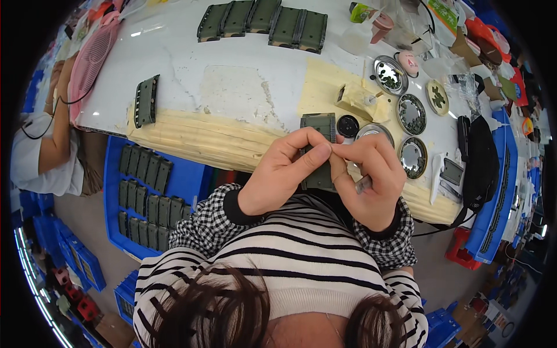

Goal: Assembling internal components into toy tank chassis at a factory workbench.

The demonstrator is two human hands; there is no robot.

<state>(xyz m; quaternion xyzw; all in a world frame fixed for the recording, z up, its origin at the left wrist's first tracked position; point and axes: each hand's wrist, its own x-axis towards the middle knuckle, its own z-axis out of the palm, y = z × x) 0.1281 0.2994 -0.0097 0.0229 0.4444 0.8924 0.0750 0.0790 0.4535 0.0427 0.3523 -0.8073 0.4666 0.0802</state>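
Note:
My left hand (284, 169) and my right hand (376, 178) meet at their fingertips over the table's front edge. Thumb and forefinger of each are pinched together, and whatever lies between them is too small or hidden to name. Below them is a dark green rectangular plastic casing (318, 122), partly covered by my hands. A small greyish piece (364, 184) shows against the lower fingers of my right hand; its kind is unclear. Just beyond sit a round black cap (348, 126) and a metal dish (375, 129), partly hidden by my right hand.
Metal dishes of small dark parts (413, 114) stand to the right, beside a tape-covered block (362, 103). Several green casings (235, 20) lie at the back, and one casing (146, 101) at left. A blue crate (133, 250) holds more. Another person's arm (55, 139) is far left.

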